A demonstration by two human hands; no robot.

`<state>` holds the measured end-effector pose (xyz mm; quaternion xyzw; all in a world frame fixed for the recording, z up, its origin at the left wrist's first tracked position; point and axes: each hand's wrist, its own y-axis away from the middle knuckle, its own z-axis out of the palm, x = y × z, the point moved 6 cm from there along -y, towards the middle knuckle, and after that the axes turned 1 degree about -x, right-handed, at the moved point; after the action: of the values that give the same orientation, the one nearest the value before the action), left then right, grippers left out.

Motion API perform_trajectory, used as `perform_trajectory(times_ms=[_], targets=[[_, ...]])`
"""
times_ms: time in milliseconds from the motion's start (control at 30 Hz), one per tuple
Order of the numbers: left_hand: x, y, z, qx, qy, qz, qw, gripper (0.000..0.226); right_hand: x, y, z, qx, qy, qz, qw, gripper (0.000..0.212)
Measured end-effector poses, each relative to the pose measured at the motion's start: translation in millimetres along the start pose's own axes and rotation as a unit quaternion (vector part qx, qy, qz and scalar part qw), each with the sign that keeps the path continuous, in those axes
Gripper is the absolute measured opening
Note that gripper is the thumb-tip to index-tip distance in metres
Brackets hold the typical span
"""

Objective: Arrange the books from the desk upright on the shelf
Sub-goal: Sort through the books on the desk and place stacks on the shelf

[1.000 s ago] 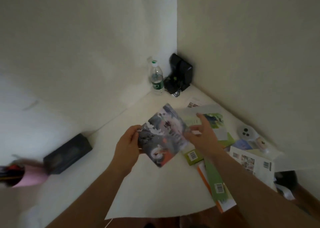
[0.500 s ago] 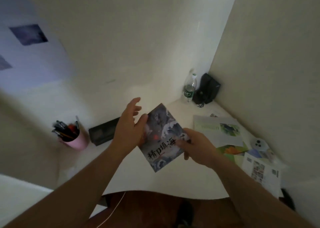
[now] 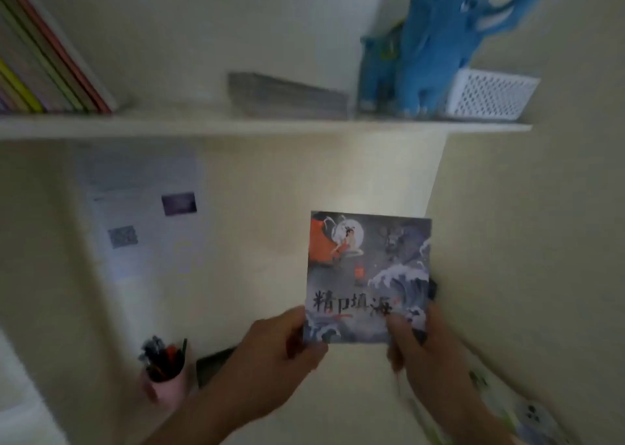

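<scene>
You hold the book (image 3: 368, 275) upright below the shelf (image 3: 263, 127), left hand (image 3: 274, 360) and right hand (image 3: 419, 353) each pinching a bottom corner. It's thin — with that low grip it may flop, or tip over once shelved beside the flat stack (image 3: 287, 96).

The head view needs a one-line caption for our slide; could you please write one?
Both hands, left and right, hold a picture book upright below the shelf, where books stand.
</scene>
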<state>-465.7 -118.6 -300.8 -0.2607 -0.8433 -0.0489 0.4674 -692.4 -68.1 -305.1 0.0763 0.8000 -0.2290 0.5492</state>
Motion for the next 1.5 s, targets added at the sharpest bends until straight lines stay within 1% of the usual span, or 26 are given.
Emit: perform_trajectory(times_ms=[67,133,167,233,267,333,400,467,533,600,633,700,800,867,1000,1067,1100,1167,1233,1267,1300,1367,1400,1433,1467,1500], targets=[[58.3,6.3,-47.5,0.062,-0.062,0.079,0.993,0.022,-60.8,-6.4,-14.6,0.026,-0.007,-0.059,0.998,0.025],[114.8,13.0,-96.8,0.141,-0.086,0.136,0.977,0.026,-118.8,-15.4,-30.7,0.064,-0.049,-0.125,0.989,0.032],[142.0,13.7,-116.4,0.164,-0.098,0.175,0.966,0.026,-143.3,-22.4,-35.6,0.076,-0.078,-0.155,0.982,0.03],[186.3,12.4,-156.1,0.244,-0.121,0.232,0.934,0.008,-192.4,-44.3,-33.4,0.044,-0.15,-0.193,0.969,0.023],[204.5,10.1,-176.1,0.287,-0.122,0.253,0.916,0.014,-215.1,-58.3,-29.7,0.016,-0.172,-0.21,0.962,0.022],[222.9,-3.9,-207.5,0.339,-0.125,0.273,0.891,0.04,-250.3,-96.5,-17.8,-0.022,-0.18,-0.225,0.957,0.02],[227.7,-35.8,-234.8,0.346,-0.122,0.237,0.899,0.041,-273.1,-142.3,-1.9,-0.04,-0.159,-0.213,0.963,0.016],[217.6,-79.0,-255.4,0.337,-0.112,0.178,0.918,0.026,-285.6,-186.4,12.9,-0.044,-0.117,-0.185,0.975,0.011],[198.1,-116.3,-263.3,0.323,-0.127,0.123,0.93,0.012,-286.4,-226.2,23.4,-0.041,0.003,-0.161,0.986,0.006],[179.6,-139.5,-261.2,0.305,-0.188,0.087,0.929,0.005,-279.4,-253.5,28.2,-0.031,0.165,-0.127,0.978,0.012],[172.8,-145.1,-258.0,0.293,-0.222,0.075,0.927,0.011,-274.8,-262.2,29.0,-0.016,0.213,-0.114,0.97,0.013],[166.8,-146.8,-250.1,0.28,-0.236,0.08,0.927,0.026,-269.4,-268.3,29.1,0.021,0.26,-0.132,0.956,0.014],[169.0,-144.2,-247.4,0.312,-0.268,0.113,0.904,0.035,-260.1,-268.9,45.2,0.017,0.319,-0.151,0.936,0.023],[167.6,-149.0,-247.0,0.315,-0.298,0.105,0.895,0.031,-255.4,-266.3,52.2,0.03,0.328,-0.15,0.932,0.029],[156.8,-156.6,-252.0,0.295,-0.244,0.065,0.921,0.027,-244.2,-271.9,55.6,0.071,0.335,-0.144,0.928,0.041],[156.5,-153.7,-253.4,0.291,-0.246,0.073,0.922,0.026,-243.5,-268.7,57.7,0.062,0.353,-0.164,0.919,0.058],[158.7,-150.1,-251.9,0.299,-0.276,0.089,0.909,0.028,-246.5,-263.0,56.2,0.064,0.343,-0.187,0.918,0.065],[165.4,-137.4,-238.4,0.342,-0.34,0.145,0.864,0.037,-245.7,-245.5,44.7,0.065,0.251,-0.221,0.94,0.056],[169.2,-116.1,-202.8,0.371,-0.343,0.244,0.828,0.034,-232.5,-210.6,27.6,0.05,0.164,-0.316,0.933,0.046],[162.6,-107.2,-174.7,0.35,-0.327,0.299,0.825,0.03,-216.1,-187.5,16.9,0.039,0.161,-0.357,0.919,0.043],[148.5,-101.2,-143.5,0.311,-0.307,0.339,0.833,0.025,-185.2,-170.0,8.5,0.021,0.192,-0.379,0.905,0.038],[102.6,-101.2,-75.2,0.207,-0.262,0.349,0.876,0.018,-98.5,-139.4,-6.8,-0.044,0.279,-0.356,0.891,0.028],[73.8,-106.0,-38.6,0.153,-0.232,0.325,0.904,0.016,-45.7,-125.4,-16.8,-0.085,0.319,-0.301,0.895,0.025],[42.3,-111.6,-0.2,0.103,-0.201,0.289,0.93,0.014,12.2,-111.1,-31.0,-0.122,0.351,-0.207,0.905,0.024],[12.2,-115.9,40.5,0.055,-0.176,0.246,0.952,0.014,74.0,-94.5,-51.6,-0.15,0.376,-0.086,0.91,0.025],[-16.1,-118.5,83.2,0.005,-0.157,0.204,0.966,0.017,134.9,-73.1,-77.7,-0.169,0.401,0.034,0.899,0.026]])
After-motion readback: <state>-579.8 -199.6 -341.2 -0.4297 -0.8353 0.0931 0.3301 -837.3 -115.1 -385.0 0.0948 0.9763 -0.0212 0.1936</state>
